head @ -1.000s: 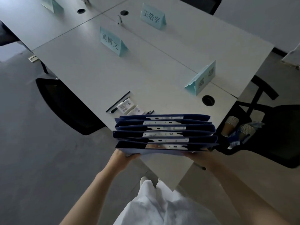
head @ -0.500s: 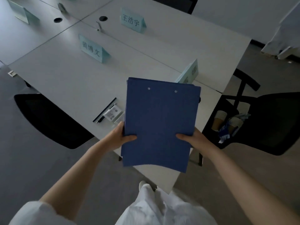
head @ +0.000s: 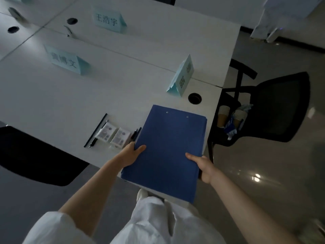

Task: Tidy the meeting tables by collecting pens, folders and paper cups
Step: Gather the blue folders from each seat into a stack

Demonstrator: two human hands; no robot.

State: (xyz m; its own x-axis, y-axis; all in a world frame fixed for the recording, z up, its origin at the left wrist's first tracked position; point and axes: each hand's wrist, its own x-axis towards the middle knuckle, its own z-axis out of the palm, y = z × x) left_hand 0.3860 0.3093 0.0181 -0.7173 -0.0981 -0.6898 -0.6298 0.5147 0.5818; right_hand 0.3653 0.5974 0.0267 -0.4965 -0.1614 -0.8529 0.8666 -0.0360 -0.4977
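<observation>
- I see the stack of blue folders [head: 168, 148] flat over the near corner of the white table [head: 52, 103], its near end overhanging the edge.
- My left hand [head: 131, 154] grips the stack's left edge, thumb on top.
- My right hand [head: 202, 166] grips the right edge likewise.
- Black pens [head: 136, 133] lie just left of the folders, beside two small white packets [head: 112, 134].
- Paper cups [head: 223, 116] sit on the black chair [head: 274, 110] to the right.

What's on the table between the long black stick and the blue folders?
In the head view: two small white packets, pens beside them, between the stick and the folders.
</observation>
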